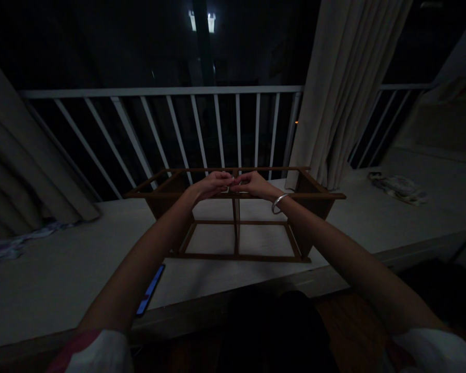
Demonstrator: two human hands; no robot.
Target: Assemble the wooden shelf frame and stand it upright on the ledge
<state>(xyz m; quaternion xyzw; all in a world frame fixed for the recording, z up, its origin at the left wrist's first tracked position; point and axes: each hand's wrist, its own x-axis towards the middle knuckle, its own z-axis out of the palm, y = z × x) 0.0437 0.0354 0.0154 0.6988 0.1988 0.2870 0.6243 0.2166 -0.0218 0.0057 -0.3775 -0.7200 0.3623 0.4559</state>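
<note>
A brown wooden frame point(202, 195), like an open shelf skeleton, stands on a pale ledge point(62, 269) by the window. My left hand point(213, 184) and my right hand point(252, 184) meet above the frame's top middle rail, fingertips pinched together on something small that I cannot make out. A silver bangle point(279, 203) circles my right wrist. Both arms reach straight forward over the ledge.
A phone point(151, 290) with a lit screen lies on the ledge under my left forearm. White railing bars point(159, 134) stand behind the frame. Curtains hang at left and at right point(334, 103). Crumpled cloth point(399, 186) lies far right, and more cloth point(8, 246) far left.
</note>
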